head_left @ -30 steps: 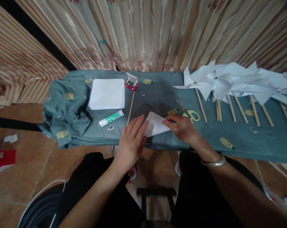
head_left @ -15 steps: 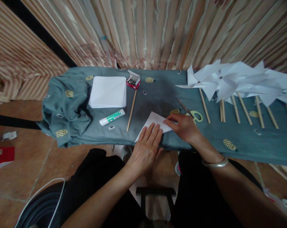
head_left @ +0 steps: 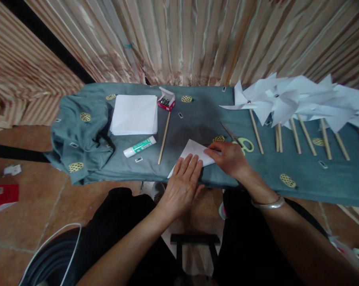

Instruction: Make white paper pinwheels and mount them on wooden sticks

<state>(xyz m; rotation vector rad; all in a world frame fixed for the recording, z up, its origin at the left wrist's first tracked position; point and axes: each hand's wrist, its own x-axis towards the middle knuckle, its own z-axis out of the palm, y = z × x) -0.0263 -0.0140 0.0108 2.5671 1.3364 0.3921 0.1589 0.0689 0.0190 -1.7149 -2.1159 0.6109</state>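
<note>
A white sheet of paper (head_left: 194, 147), folded into a triangle, lies at the front edge of the cloth-covered table (head_left: 197, 119). My left hand (head_left: 183, 180) lies flat over its lower edge, fingers stretched out and pressing it down. At the paper's right corner, my right hand (head_left: 228, 157) has its thumb and fingers closed on it. Just beyond that hand are scissors (head_left: 244, 145) with light green handles, partly covered by it. A wooden stick (head_left: 164, 139) lies left of the paper, and a glue stick (head_left: 139, 146) further left.
A stack of white paper (head_left: 134, 115) sits at the back left beside a small red and white box (head_left: 166, 99) of metal pins. Several white paper pinwheels (head_left: 286, 99) on wooden sticks lie along the right. Behind the table hangs a striped curtain (head_left: 191, 39).
Almost nothing differs. Both hands stay on the folded paper in the same places, and the whole view has shifted very slightly.
</note>
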